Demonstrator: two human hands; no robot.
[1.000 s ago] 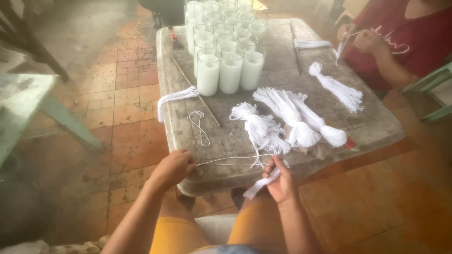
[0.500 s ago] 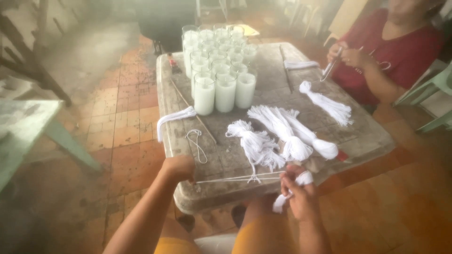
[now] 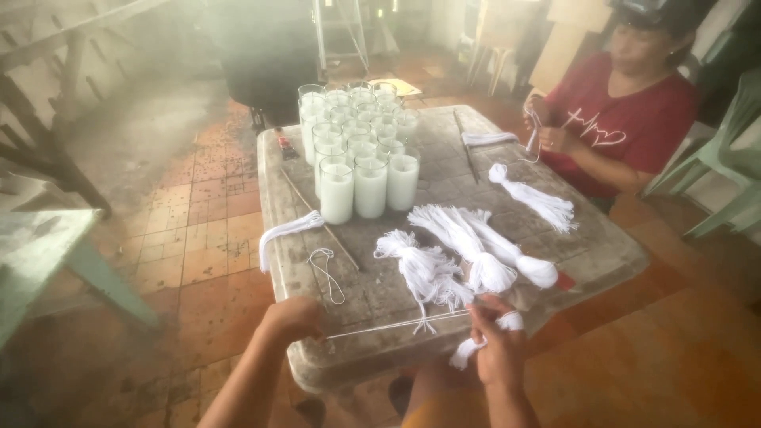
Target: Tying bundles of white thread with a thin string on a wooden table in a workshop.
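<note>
Grey worn square counter (image 3: 555, 261) fills frame centre w/ white wax-filled glass jars (image 3: 361, 150) at upper middle, white cotton string bundles (image 3: 460, 261) centre-right, & at bottom edge left hand (image 3: 295, 319) + right hand (image 3: 498, 345) each closed, pinching thin white string (image 3: 396, 326) taut betw. them.

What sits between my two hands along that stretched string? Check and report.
Nothing blocks it. The white string runs taut from the left hand to the right hand over the table edge. The nearest tied bundle trails strands onto it near the middle.
</note>
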